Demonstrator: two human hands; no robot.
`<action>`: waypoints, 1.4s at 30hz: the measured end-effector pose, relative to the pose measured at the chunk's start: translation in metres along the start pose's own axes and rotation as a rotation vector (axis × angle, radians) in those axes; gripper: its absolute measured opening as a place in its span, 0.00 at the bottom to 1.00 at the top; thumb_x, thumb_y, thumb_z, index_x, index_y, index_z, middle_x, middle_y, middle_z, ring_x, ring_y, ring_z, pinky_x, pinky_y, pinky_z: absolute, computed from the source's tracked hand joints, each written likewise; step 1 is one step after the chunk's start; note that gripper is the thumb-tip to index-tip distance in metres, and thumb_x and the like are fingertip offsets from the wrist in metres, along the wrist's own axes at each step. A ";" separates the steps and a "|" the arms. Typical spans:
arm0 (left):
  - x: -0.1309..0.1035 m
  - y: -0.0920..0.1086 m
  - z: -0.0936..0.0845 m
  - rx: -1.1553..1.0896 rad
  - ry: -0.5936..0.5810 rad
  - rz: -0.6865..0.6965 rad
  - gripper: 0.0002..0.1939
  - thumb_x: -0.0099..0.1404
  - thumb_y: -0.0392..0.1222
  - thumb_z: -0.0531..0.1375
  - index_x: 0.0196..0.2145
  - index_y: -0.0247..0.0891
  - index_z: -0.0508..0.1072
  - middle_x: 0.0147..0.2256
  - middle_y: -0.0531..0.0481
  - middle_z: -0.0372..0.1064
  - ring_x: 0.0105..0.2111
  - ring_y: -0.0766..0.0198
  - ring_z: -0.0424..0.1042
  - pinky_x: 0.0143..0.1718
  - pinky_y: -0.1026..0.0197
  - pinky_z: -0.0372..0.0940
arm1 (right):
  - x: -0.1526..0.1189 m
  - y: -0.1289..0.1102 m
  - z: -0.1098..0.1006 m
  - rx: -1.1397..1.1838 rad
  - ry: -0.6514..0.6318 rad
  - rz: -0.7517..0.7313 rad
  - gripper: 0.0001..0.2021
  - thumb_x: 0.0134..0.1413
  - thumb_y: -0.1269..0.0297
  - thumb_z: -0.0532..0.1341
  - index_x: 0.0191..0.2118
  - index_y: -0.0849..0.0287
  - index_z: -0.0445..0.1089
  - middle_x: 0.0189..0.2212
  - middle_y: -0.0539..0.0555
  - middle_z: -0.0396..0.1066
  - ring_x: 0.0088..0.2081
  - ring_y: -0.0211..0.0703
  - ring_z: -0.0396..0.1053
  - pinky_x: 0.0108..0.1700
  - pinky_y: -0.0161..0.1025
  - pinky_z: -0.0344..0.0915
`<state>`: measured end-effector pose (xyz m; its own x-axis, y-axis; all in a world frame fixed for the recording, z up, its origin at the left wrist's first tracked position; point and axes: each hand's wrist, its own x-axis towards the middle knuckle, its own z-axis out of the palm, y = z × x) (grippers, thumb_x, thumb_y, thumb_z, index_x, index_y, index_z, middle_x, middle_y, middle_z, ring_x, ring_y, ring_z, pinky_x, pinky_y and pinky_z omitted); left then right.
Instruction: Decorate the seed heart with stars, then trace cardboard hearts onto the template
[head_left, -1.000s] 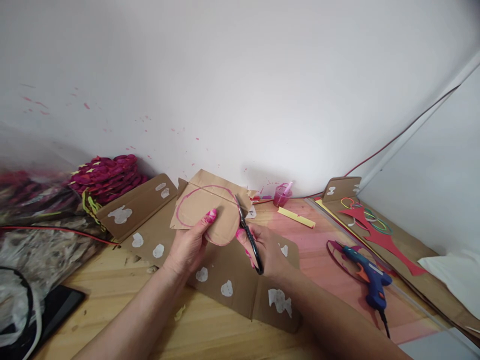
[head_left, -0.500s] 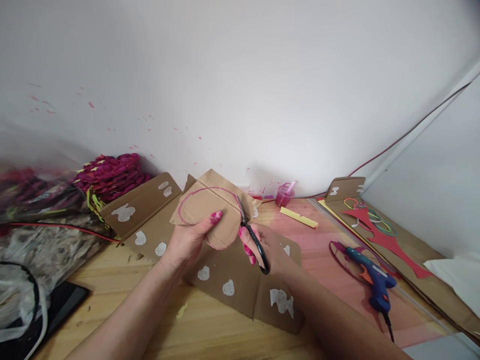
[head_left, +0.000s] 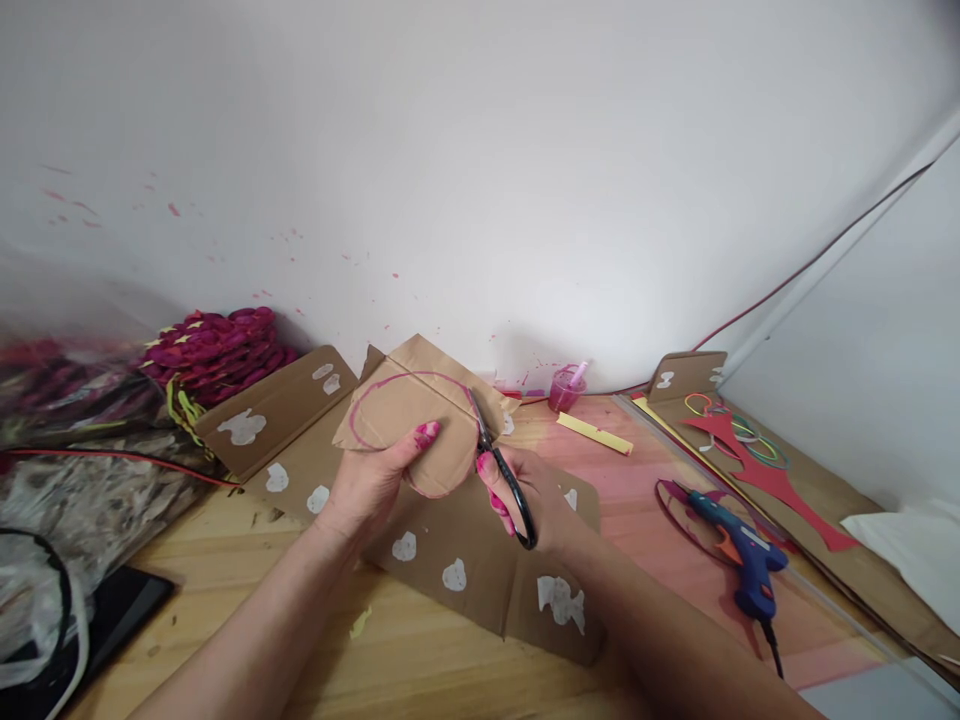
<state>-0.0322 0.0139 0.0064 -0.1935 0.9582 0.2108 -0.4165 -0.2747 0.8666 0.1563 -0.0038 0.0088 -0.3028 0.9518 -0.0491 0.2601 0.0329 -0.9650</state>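
Observation:
A piece of brown cardboard (head_left: 409,405) with a rounded outline drawn in magenta is pinched in my left hand (head_left: 375,480), thumb on top and the other fingers hidden beneath. My right hand (head_left: 529,490) grips black-handled scissors (head_left: 517,495), their blades at the right side of the drawn line. The cardboard's lower right edge is cut to a curve. Pink stains mark my fingertips. Under both hands lies a larger unfolded cardboard sheet (head_left: 427,520) with torn white patches.
A blue glue gun (head_left: 754,570) lies at right, near red cutouts (head_left: 772,480). Toward the wall are a cup of magenta paint (head_left: 566,390) and a yellow strip (head_left: 595,433). Magenta braided material (head_left: 217,350), plastic bags (head_left: 112,510) and a black flat object (head_left: 124,610) crowd the left.
The view has shifted slightly. The scissor blades look closer together than before, still on the right side of the outline. Both hands keep their holds.

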 end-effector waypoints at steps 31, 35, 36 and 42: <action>0.005 0.004 -0.008 0.030 -0.074 -0.091 0.40 0.50 0.41 0.77 0.59 0.37 0.71 0.49 0.39 0.78 0.51 0.47 0.77 0.49 0.51 0.75 | 0.001 0.001 -0.002 0.016 -0.006 0.072 0.23 0.57 0.45 0.65 0.24 0.55 0.58 0.17 0.45 0.60 0.16 0.35 0.60 0.20 0.35 0.53; 0.006 0.005 -0.009 0.051 -0.078 -0.101 0.39 0.49 0.42 0.77 0.58 0.36 0.72 0.48 0.39 0.79 0.50 0.47 0.77 0.48 0.52 0.76 | 0.001 0.001 -0.003 0.041 -0.002 0.084 0.26 0.54 0.41 0.65 0.23 0.55 0.56 0.16 0.44 0.58 0.15 0.34 0.58 0.18 0.34 0.53; 0.006 0.005 -0.009 0.051 -0.078 -0.100 0.39 0.49 0.42 0.77 0.58 0.36 0.73 0.49 0.38 0.79 0.50 0.47 0.77 0.48 0.52 0.76 | 0.001 0.001 -0.003 0.046 -0.001 0.079 0.26 0.54 0.41 0.65 0.23 0.55 0.56 0.15 0.43 0.58 0.15 0.34 0.58 0.18 0.34 0.53; 0.004 0.006 -0.007 0.037 -0.070 -0.065 0.39 0.49 0.42 0.77 0.58 0.37 0.72 0.48 0.39 0.79 0.52 0.46 0.76 0.50 0.51 0.75 | 0.001 0.002 0.000 0.041 0.034 0.029 0.28 0.53 0.38 0.65 0.22 0.55 0.55 0.14 0.43 0.54 0.15 0.33 0.55 0.17 0.34 0.52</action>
<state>-0.0418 0.0154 0.0089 -0.1044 0.9775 0.1832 -0.3925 -0.2097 0.8955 0.1565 -0.0030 0.0073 -0.2641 0.9620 -0.0691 0.2305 -0.0066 -0.9730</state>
